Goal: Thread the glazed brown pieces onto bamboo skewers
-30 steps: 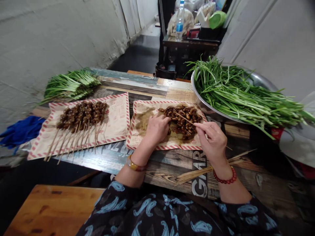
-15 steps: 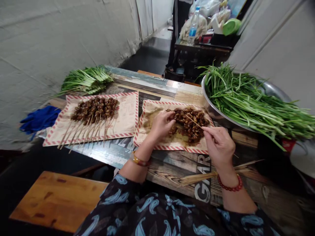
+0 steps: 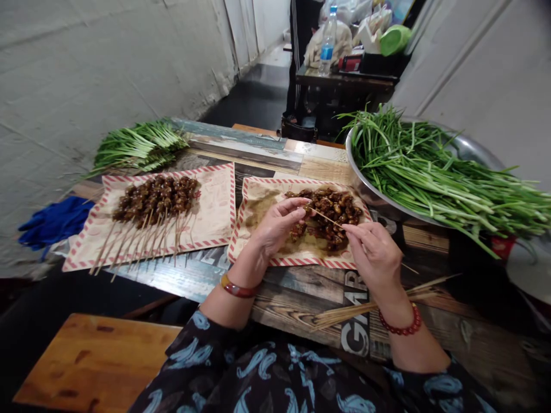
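Note:
Between the fingers and thumb of my left hand (image 3: 282, 223) is a glossy brown pupa-like piece (image 3: 308, 210), at the tip of a thin bamboo skewer (image 3: 328, 219). My right hand (image 3: 374, 252) pinches that skewer near its other end. Under both hands lies a red-striped paper sheet (image 3: 258, 235) bearing a heap of loose brown pieces (image 3: 338, 209), partly hidden by my fingers. A second striped sheet (image 3: 215, 195), to the left, carries several loaded skewers (image 3: 157, 198) side by side, their bare sticks pointing toward me.
Bare skewers (image 3: 348, 312) lie near my right wrist. A metal bowl (image 3: 379, 198) heaped with green stalks (image 3: 439, 178) stands at right. Cut greens (image 3: 138, 146) and a blue cloth (image 3: 55, 221) are at left. A person's dark trouser leg (image 3: 296, 57) shows beyond the table.
My left hand has lifted from the heap with a brown piece and turned its palm up more. My right hand has brought the skewer tip to that piece. The view has shifted slightly.

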Demonstrator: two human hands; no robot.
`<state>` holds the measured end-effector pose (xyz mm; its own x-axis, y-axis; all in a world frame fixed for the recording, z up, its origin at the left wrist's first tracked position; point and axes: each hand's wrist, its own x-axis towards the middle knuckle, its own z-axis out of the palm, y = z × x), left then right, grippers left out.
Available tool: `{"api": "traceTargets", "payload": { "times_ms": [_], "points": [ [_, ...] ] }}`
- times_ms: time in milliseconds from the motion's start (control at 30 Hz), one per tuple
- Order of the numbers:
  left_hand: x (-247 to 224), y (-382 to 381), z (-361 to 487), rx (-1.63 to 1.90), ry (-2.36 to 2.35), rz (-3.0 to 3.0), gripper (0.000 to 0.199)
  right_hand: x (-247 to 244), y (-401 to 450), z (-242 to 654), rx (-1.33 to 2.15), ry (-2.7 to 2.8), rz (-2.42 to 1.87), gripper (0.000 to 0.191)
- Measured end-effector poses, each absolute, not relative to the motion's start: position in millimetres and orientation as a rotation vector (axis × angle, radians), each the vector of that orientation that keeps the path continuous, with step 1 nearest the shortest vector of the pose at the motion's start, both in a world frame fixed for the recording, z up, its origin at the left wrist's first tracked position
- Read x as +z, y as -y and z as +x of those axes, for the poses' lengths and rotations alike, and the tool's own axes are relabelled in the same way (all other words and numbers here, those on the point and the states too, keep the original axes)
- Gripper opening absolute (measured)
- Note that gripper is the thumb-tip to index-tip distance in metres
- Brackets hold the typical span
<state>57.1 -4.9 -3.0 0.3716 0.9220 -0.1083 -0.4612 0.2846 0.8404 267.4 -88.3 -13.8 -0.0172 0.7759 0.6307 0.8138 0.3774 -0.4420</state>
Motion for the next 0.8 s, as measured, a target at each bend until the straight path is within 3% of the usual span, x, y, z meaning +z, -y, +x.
{"api": "traceTargets", "payload": {
  "times_ms": [200,800],
  "points": [
    [-0.7,7.1,56.6,0.954,-0.684,0.877,0.041,-11.6,87.9,265.8,-0.084,1.814,-1.385,0.022],
    [-0.3,4.2,58.2,1.080,-0.684,0.568,0.027,6.8,100.8,260.7,-0.182,1.896,-1.505,0.029]
  ]
}}
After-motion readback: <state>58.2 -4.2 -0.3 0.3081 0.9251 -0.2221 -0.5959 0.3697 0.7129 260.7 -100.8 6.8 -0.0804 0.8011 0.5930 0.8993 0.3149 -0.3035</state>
